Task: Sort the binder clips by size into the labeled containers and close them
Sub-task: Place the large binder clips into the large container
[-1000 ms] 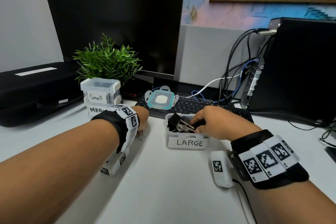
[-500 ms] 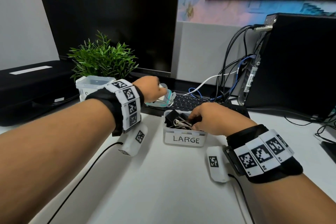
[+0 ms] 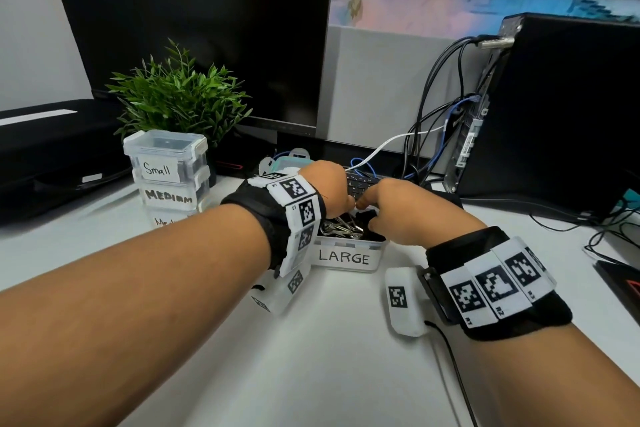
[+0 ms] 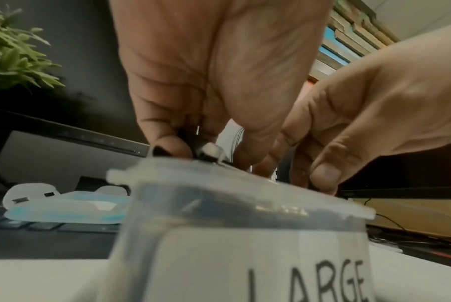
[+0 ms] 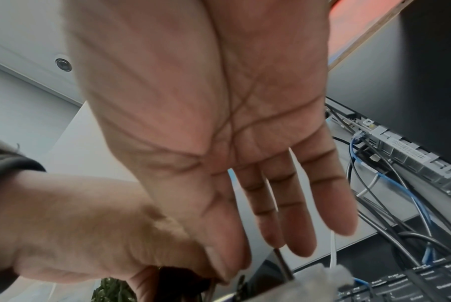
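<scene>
Head view: both hands meet over the open container marked LARGE point(image 3: 348, 257), which stands toward the back edge of the white desk point(image 3: 311, 357), just in front of the keyboard point(image 3: 360, 180). The left hand point(image 3: 323, 189), at the lid half a second ago, has come down empty beside the right hand point(image 3: 398, 215); its fingertips point(image 4: 167, 147) are bent down onto the heap of binder clips point(image 3: 341, 229), and whether they actually pinch one cannot be told. The right hand is mostly spread, three fingers straight, while thumb and forefinger close together at a clip's wire handle point(image 5: 284, 265) at the container's rim; how firmly cannot be seen. The blue-edged lid point(image 4: 66, 208) lies where it was on the keyboard, behind the container, so closing appears to have been put off: the clips seem to stand too high and are being pressed flat first. The containers marked Small point(image 3: 165, 158) and MEDIUM point(image 3: 171, 196) sit lidded and stacked toward the desk's back left, by the plant point(image 3: 180, 100); only this last box is left to shut
</scene>
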`<state>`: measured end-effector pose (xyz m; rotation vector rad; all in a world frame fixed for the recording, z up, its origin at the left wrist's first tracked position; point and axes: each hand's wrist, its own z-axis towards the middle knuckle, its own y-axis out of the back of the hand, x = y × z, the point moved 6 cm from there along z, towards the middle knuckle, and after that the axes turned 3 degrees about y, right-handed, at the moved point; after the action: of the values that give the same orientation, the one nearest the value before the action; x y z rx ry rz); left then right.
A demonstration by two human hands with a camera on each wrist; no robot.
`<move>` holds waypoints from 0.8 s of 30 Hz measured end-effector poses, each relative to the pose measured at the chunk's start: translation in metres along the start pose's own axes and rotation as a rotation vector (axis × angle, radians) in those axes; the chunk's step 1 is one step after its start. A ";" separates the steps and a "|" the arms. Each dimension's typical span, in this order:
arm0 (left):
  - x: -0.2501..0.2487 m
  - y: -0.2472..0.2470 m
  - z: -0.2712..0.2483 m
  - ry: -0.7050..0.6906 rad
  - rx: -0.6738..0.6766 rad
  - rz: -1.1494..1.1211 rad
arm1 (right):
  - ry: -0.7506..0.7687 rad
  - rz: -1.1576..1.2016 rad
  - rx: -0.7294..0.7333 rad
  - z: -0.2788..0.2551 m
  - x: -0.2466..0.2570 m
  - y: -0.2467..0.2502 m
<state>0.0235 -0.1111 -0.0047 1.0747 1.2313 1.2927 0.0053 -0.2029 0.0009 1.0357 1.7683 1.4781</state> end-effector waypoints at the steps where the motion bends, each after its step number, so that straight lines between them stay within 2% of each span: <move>1: 0.000 -0.002 0.000 -0.010 0.003 0.010 | 0.013 -0.001 -0.006 0.000 0.002 -0.001; 7: 0.008 -0.013 0.003 -0.025 -0.014 -0.051 | 0.039 0.092 -0.112 -0.002 0.000 -0.006; 24: 0.027 -0.018 -0.008 0.054 -0.051 -0.160 | 0.028 0.220 -0.142 0.008 -0.007 -0.013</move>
<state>0.0149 -0.0856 -0.0245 0.8919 1.2908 1.2301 0.0131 -0.2054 -0.0134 1.1701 1.5815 1.7324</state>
